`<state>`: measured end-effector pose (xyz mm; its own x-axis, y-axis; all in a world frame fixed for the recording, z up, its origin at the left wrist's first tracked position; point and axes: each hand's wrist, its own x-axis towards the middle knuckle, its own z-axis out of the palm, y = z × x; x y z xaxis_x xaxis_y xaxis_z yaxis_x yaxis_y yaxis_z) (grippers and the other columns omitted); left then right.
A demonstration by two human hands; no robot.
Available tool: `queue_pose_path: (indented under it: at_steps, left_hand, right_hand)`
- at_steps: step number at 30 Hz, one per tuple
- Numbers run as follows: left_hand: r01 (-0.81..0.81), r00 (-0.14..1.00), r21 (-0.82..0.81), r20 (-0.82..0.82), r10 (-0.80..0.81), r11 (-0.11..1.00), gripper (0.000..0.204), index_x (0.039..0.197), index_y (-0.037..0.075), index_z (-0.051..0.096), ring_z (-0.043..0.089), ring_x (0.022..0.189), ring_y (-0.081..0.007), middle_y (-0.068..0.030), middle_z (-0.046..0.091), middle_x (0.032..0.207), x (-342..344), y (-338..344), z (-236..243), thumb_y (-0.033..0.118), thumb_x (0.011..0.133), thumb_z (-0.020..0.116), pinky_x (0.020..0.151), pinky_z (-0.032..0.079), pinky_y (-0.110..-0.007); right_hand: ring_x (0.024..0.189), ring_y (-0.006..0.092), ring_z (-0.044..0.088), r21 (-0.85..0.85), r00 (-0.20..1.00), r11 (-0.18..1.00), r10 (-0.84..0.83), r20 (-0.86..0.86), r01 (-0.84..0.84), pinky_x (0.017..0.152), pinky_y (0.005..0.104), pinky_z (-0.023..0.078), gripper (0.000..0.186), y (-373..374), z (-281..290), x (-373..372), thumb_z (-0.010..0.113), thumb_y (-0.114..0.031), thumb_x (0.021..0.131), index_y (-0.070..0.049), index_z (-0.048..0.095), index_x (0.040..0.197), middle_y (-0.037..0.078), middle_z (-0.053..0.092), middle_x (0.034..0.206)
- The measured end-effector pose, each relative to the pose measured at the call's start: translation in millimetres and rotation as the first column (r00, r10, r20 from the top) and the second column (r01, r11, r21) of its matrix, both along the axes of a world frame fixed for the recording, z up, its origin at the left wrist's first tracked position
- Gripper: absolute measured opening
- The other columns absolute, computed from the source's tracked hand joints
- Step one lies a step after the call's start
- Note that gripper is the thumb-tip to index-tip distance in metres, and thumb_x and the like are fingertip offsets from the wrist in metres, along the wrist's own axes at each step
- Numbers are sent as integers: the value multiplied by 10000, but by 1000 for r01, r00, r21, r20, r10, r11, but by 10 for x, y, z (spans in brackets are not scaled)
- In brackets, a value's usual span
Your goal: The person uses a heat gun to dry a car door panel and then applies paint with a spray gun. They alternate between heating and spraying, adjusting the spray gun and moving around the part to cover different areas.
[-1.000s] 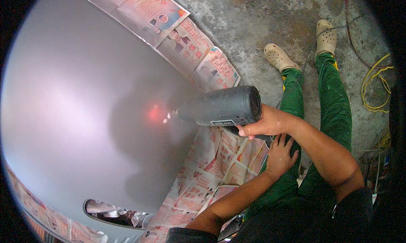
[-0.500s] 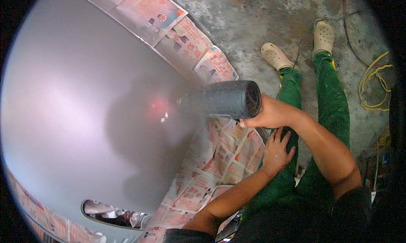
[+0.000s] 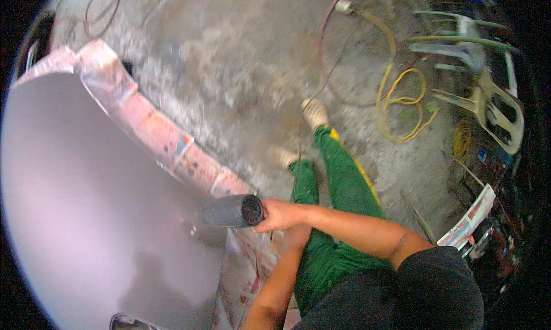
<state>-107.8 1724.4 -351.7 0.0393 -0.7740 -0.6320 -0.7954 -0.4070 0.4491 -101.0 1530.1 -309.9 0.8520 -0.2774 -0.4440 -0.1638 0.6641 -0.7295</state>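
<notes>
I see my right hand (image 3: 279,215) clenched around the grip of a dark heat gun (image 3: 229,211), its fingers closed on the tool, which lies level and points left at a large grey panel (image 3: 86,215). The gun sits over the panel's right edge, just beside the strip of newspaper (image 3: 166,140) that borders the grey surface. My left hand (image 3: 295,235) is mostly hidden beneath the right forearm, low against my thigh; I cannot tell whether its fingers are curled or loose. My legs, in green trousers (image 3: 338,180), stretch away over a rough concrete floor (image 3: 229,71), with pale shoes (image 3: 314,113) on both feet. Well apart on the right, a yellow cord (image 3: 402,100) lies coiled on the floor near a heap of pale green plastic chairs (image 3: 488,100). More newspaper (image 3: 468,218) lies folded at the right, near my shoulder. The view is blurred with motion, so fine detail on the panel and paper cannot be made out.
</notes>
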Motion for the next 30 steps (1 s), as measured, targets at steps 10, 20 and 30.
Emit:
queue_pose_path:
  at_steps: [10, 20, 30]
  left_hand:
    - [121, 992, 102, -46, -117, 987, 566, 1295, -41, 513, 498, 1191, -452, -316, 511, 1283, 746, -228, 1257, 338, 893, 637, 1011, 425, -484]
    - [80, 930, -599, -243, -277, 797, 532, 1283, 5, 523, 515, 1166, -362, -197, 538, 1246, -752, -2002, 3629, 212, 842, 737, 966, 455, -431]
    - [132, 766, -591, -449, -460, 796, 527, 1301, 7, 525, 550, 1157, -272, -145, 587, 1227, -3461, -3376, 5081, 65, 823, 737, 992, 423, -375]
  right_hand:
    - [712, 104, 593, -173, 821, 876, -482, -305, 450, 659, 297, 501, 228, -899, 2365, -1805, 731, -154, 854, -48, 606, 1012, 6, 632, 828]
    - [818, 139, 610, -407, 418, 329, -896, 150, 852, 758, 309, 500, 344, -1066, 3880, -3276, 685, -293, 875, -11, 590, 1048, 48, 634, 886]
    - [1188, 240, 494, -430, 242, 61, -892, 381, 901, 1024, 381, 396, 608, -1225, 4324, -4871, 720, -201, 885, -25, 374, 1352, 121, 461, 1282]
